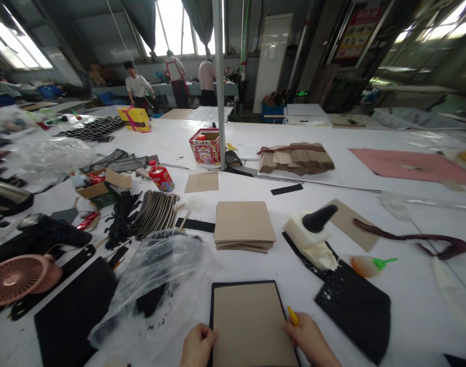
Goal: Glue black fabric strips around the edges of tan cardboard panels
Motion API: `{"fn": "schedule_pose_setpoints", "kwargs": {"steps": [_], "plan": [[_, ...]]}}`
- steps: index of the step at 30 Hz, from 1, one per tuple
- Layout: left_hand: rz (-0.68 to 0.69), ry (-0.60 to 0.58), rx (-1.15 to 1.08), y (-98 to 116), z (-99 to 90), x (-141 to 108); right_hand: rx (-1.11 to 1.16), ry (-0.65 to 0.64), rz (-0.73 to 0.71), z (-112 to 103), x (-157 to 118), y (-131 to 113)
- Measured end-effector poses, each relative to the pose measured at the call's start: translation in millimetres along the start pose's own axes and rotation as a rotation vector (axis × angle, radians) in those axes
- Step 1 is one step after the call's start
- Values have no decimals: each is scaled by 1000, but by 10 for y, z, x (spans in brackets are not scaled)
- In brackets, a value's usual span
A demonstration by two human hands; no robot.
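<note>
Tan rectangular board [252, 326] on a black flat sheet [212, 306]

I have the left hand [198, 346] curled at the board's left edge; whether it pinches, I cannot tell. The right hand [310, 340] grips a slim yellow tool [293, 316] beside the right edge. Board and sheet lie on the white table [256, 267], near a stack of tan boards [243, 224].

a workshop: long white worktable [248, 266], stacked boards [242, 221], aproned co-worker [174, 74]

The hands [198, 345] touch a tan board [251, 323], the right holding a yellow tool [293, 316].
</note>
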State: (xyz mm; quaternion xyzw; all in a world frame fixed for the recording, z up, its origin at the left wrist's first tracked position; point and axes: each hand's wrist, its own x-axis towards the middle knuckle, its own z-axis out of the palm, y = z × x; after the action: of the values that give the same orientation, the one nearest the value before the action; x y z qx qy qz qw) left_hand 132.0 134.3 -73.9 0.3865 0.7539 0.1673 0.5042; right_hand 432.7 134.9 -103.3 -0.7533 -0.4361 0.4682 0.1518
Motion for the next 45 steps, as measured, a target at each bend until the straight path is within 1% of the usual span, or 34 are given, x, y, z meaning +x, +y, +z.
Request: {"fn": "schedule_pose_setpoints", "kwargs": {"steps": [3, 6, 7, 9, 11, 12, 13, 15, 17, 20, 23, 25, 27, 28, 30, 31, 33, 35, 37, 39, 41, 43, 45], "plan": [[73, -7, 154, -46, -10, 40, -7, 20, 8, 1, -12, -20], [186, 24, 374, -15, -37, 26, -14, 23, 22, -1, -23, -29], [245, 50, 431, 19, -38, 4, -18, 19, 24, -3, -27, -35], [411, 76, 530, 110, -7, -52, -32, 10, 22, -8, -36, -53], [585, 14, 633, 204, 76, -105, -57, 4, 20, -15, -45, -77], [645, -29, 685, 242, 133, -124, -72, 3, 19, -20, -48, -92], [678, -58, 734, 270, 197, -137, -91, 1, 18, -27, -51, -108], [688, -56, 801, 286, 333, -145, -145, -3, 11, -48, -54, -143], [686, -40, 826, 254, 464, -139, -228, -11, -16, -84, -59, -183], [698, -75, 834, 165, 622, -130, -395, 1, -78, -188, -93, -275], [688, -83, 843, 127, 697, -141, -553, 15, -150, -398, -180, -473], [691, -122, 832, 148, 697, -161, -720, 49, -284, -593, -262, -696], [703, -173, 808, 178, 683, -180, -847, 119, -451, -780, -348, -982], [711, -186, 796, 186, 681, -186, -840, 135, -498, -847, -389, -1138], [716, -183, 788, 179, 695, -186, -692, 78, -542, -894, -455, -1444], [714, -170, 790, 167, 708, -180, -578, 23, -558, -866, -478, -1582], [713, -163, 790, 143, 728, -165, -336, -91, -596, -715, -498, -1808], [717, -198, 778, 142, 720, -158, -157, -183, -640, -482, -484, -1961], [719, -254, 758, 173, 682, -168, -78, -249, -681, -234, -445, -2051], [710, -286, 738, 221, 636, -193, -75, -302, -721, -34, -393, -2093], [699, -291, 724, 263, 599, -221, -129, -329, -745, 73, -333, -2092], [706, -289, 715, 281, 576, -240, -220, -331, -747, 72, -272, -2044], [728, -288, 711, 272, 562, -242, -310, -323, -736, -27, -214, -1946]]}}
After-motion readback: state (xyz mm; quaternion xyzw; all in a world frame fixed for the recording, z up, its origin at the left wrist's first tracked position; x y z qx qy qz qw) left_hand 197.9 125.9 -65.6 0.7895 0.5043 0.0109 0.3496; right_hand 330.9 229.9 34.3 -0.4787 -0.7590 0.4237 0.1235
